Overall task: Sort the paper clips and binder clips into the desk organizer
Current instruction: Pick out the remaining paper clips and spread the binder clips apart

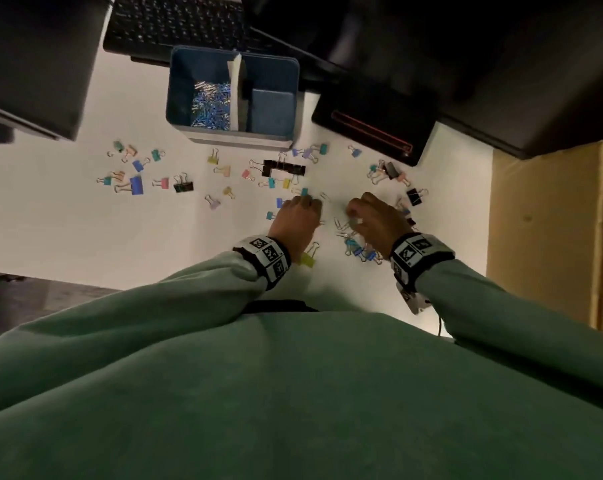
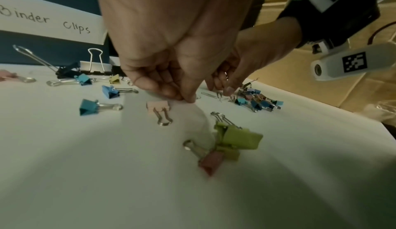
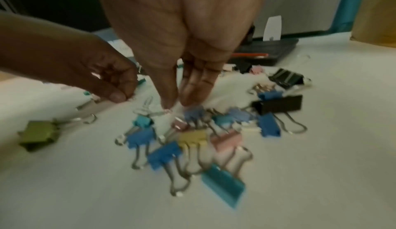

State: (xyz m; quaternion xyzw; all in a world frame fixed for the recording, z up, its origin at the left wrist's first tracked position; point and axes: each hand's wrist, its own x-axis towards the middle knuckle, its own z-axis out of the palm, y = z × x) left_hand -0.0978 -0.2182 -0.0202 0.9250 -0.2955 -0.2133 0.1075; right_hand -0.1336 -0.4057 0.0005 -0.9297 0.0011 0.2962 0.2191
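The blue desk organizer (image 1: 175, 98) stands at the back, with paper clips (image 1: 212, 102) in its left compartment. Coloured and black binder clips (image 1: 284, 168) lie scattered over the white table. My left hand (image 1: 310, 204) is curled with its fingertips (image 2: 188, 97) pinched together on the table beside a pink binder clip (image 2: 158, 106); a bit of wire pokes from its fingers, apparently a paper clip. My right hand (image 1: 353, 214) points down, thumb and fingertips (image 3: 169, 104) meeting on a paper clip (image 3: 166, 112) at the edge of a binder clip pile (image 3: 193, 139).
A white label (image 2: 49, 20) on the organizer reads "Binder Clips". A keyboard (image 1: 175, 22) lies behind the organizer and a black case (image 1: 372, 126) to its right. A green binder clip (image 2: 233, 137) lies near my left wrist. The table's right edge (image 1: 488, 216) is close.
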